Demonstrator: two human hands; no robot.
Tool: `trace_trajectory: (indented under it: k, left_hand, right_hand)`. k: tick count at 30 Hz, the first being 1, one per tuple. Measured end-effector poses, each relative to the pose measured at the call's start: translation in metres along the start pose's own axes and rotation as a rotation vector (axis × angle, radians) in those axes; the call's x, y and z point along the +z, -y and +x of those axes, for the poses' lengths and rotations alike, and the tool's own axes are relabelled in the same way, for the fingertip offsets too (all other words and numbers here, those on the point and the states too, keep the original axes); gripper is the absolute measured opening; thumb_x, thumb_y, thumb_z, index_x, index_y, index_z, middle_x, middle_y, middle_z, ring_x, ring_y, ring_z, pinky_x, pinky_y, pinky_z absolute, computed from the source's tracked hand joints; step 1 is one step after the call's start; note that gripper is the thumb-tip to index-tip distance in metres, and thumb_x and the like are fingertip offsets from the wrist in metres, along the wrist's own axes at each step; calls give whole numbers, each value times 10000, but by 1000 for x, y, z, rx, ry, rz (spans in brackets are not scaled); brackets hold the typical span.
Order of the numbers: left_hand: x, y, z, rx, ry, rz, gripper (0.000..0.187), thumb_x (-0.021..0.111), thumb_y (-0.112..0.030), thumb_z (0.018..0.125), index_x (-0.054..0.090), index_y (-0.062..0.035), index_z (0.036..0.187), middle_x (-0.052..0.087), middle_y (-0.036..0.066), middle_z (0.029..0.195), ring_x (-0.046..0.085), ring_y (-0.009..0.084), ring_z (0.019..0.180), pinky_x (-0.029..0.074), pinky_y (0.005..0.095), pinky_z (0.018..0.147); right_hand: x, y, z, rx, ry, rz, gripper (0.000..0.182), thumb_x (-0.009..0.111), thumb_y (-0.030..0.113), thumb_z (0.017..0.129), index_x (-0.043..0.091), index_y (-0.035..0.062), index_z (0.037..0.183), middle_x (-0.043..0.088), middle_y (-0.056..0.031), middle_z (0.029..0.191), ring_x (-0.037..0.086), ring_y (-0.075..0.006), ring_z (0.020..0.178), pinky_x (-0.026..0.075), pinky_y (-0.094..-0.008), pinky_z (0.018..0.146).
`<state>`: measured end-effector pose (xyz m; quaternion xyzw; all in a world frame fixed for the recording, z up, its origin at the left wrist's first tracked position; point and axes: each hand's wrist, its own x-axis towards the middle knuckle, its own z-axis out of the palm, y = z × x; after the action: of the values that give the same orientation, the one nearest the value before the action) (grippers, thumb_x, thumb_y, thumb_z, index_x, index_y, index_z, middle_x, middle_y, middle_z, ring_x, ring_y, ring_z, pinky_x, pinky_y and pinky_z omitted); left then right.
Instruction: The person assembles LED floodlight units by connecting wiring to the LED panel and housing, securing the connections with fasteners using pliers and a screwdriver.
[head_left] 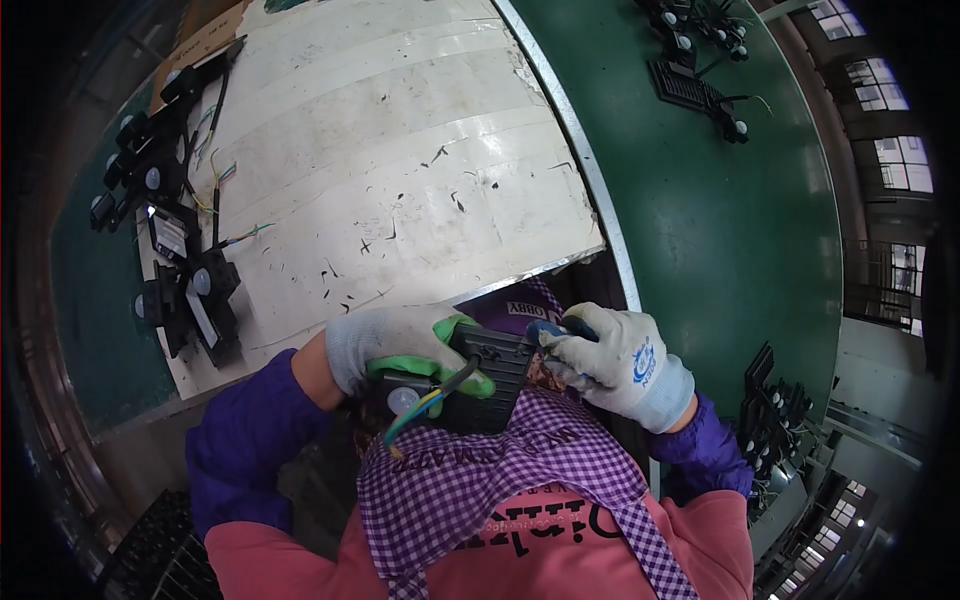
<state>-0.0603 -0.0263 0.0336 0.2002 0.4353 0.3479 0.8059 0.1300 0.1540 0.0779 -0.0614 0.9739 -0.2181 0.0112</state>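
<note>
L hand (425, 352), in a wht knit glove w/ green-coated palm & fingers, is closed round a blk rectangular finned plastic/metal housing (490, 385), thumb across its face. Housing is tilted, just above the purple-&-wht checked apron (500, 450), near the table's front edge. Attached at its L side: a blk sensor w/ round wht dome (403, 401); a short blk cable w/ blue, yellow & green wire ends (425, 403) hangs over it.

R hand (610, 362), wht glove w/ blue fingertips & logo, has fingers curled at housing's upper R corner; can't tell if they grip anything.

Ahead: wht sheet-covered table (350, 130) w/ small blk scraps (460, 204); blk sensor lamps (205, 295) w/ loose wires along its L side. R: long green tabletop (715, 230) w/ more blk finned units (690, 88) at far end.
</note>
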Motion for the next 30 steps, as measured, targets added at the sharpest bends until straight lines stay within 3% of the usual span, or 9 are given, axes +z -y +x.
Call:
trace_trajectory:
  k: [2,9,11,14,21,23,26,28,30]
  left_hand:
    - [0,-1,1,-41,5,24,264,786,-138,757,661,24,923,666,59,725,607,104,504,480,225,429]
    - [3,-2,8,-17,78,13,247,774,-128,764,666,27,923,668,61,733,608,102,504,490,214,430]
    - [0,5,5,-19,6,3,244,773,-124,763,665,28,920,668,60,731,607,101,497,493,210,428]
    - [1,2,8,-5,39,-21,241,773,-118,762,664,33,915,669,60,730,606,100,491,494,208,425]
    - [3,1,9,-22,12,8,232,767,-112,762,668,21,924,672,62,732,601,94,482,482,207,414]
    - [7,-7,7,-12,41,143,265,770,-117,753,667,20,955,683,61,766,613,96,544,497,221,482]
    - [7,-6,-4,57,22,194,341,778,-133,738,660,23,1018,698,59,827,620,97,658,502,245,602]
    - [7,-6,-10,57,21,207,442,796,-164,722,647,23,1094,710,59,901,602,97,772,483,268,717]
    - [16,-19,-16,44,-19,346,459,797,-164,722,645,14,1116,710,60,906,598,91,762,483,265,704]
  right_hand:
    - [1,0,-1,-35,-21,-20,295,740,156,677,662,118,959,610,-100,874,624,-229,595,495,-327,464]
    - [3,-1,1,-27,11,65,285,734,128,685,664,108,960,604,-112,882,628,-232,595,510,-330,482]
    - [1,-3,-4,2,-7,51,286,734,125,690,663,109,967,604,-109,888,628,-231,593,514,-330,490]
    - [1,-2,-5,29,63,52,273,685,208,786,652,143,1049,592,-110,898,634,-259,659,512,-354,540]
    - [-1,0,-6,66,62,84,266,685,189,793,653,125,1050,595,-106,897,634,-265,672,518,-364,565]
    - [-2,1,1,85,73,138,280,696,168,784,663,96,1053,607,-105,897,640,-261,696,521,-353,591]
    - [-5,-13,-12,340,-98,621,290,719,135,771,682,48,1045,631,-105,902,646,-240,753,516,-319,641]
    - [-14,-15,-14,352,14,734,287,729,121,765,693,33,1035,640,-104,902,643,-226,780,510,-307,669]
    - [-17,-15,-14,312,77,824,265,736,122,770,701,12,1009,653,-107,902,640,-227,802,507,-311,694]
